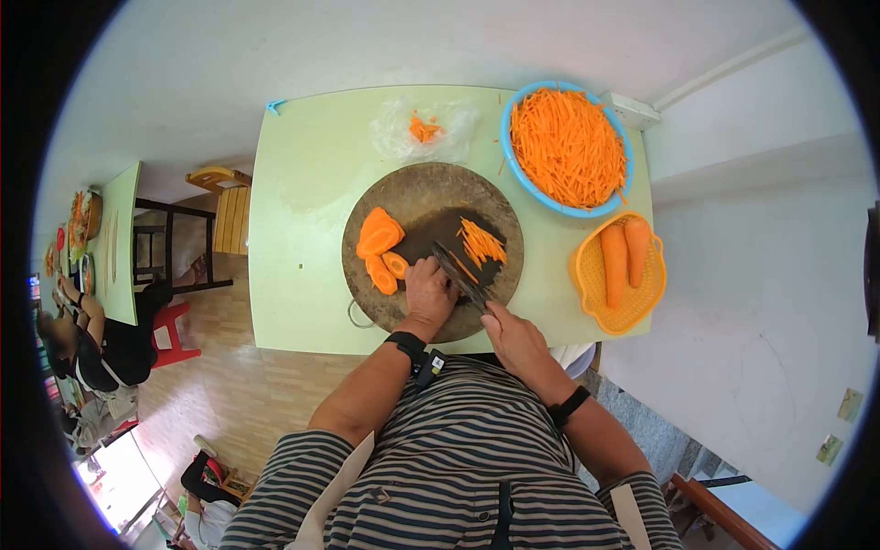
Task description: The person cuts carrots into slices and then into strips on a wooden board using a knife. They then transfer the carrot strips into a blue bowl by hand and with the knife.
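Note:
My right hand point(520, 342) is closed around the handle of a dark-bladed kitchen knife point(461, 277), which slants across a round wooden chopping board point(380, 197). Close against the blade's left side, my left hand point(431, 291) rests on the board with its fingers curled down; what lies under the fingertips is hidden. Left of it are overlapping carrot slices point(380, 233), with a few loose ones below. Right of the blade is a small heap of carrot strips point(483, 242); a single strip lies beside the knife.
On the pale green table point(298, 211), a blue basin point(507, 151) of shredded carrot stands at back right. A yellow basket point(598, 313) below it holds two carrots point(614, 266). Behind the board lies a plastic bag point(449, 142) with carrot bits. Other people sit far left.

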The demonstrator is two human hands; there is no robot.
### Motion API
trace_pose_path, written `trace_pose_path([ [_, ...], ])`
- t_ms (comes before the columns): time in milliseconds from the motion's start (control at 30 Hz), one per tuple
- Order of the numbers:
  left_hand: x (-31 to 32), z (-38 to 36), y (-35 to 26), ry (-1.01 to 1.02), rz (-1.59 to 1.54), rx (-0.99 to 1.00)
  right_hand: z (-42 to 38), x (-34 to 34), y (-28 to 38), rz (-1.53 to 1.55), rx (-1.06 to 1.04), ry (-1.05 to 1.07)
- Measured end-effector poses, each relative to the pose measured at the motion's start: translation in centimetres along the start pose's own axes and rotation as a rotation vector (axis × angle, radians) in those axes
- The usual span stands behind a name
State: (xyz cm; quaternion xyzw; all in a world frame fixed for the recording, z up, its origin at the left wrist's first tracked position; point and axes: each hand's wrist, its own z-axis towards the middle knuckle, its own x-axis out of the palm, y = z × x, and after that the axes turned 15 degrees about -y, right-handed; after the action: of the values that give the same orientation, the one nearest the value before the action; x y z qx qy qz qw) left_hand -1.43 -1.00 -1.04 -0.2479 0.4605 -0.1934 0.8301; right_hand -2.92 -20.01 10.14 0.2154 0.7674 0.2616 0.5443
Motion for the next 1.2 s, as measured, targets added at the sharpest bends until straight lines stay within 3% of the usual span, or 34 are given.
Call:
trace_pose_path([
  [233,0.1,0.2,-0.3,-0.020,0.039,-0.011,2.1,0.8,-0.1,0.174,0.020,-0.064],
  [333,0.1,0.0,-0.4,-0.033,0.014,-0.019,0.8,0.2,-0.7,0.123,-0.045,-0.052],
  [733,0.0,0.0,-0.1,0.000,-0.009,-0.012,1.3,0.2,0.9,0.000,0.018,0.016],
  [833,0.1,-0.1,0.0,0.006,0.026,-0.008,2.2,1.1,0.3,0.129,0.011,-0.038],
  [1200,0.1,0.0,-0.2,0.018,0.038,-0.029,-0.1,-0.3,-0.4,0.044,-0.006,-0.002],
])
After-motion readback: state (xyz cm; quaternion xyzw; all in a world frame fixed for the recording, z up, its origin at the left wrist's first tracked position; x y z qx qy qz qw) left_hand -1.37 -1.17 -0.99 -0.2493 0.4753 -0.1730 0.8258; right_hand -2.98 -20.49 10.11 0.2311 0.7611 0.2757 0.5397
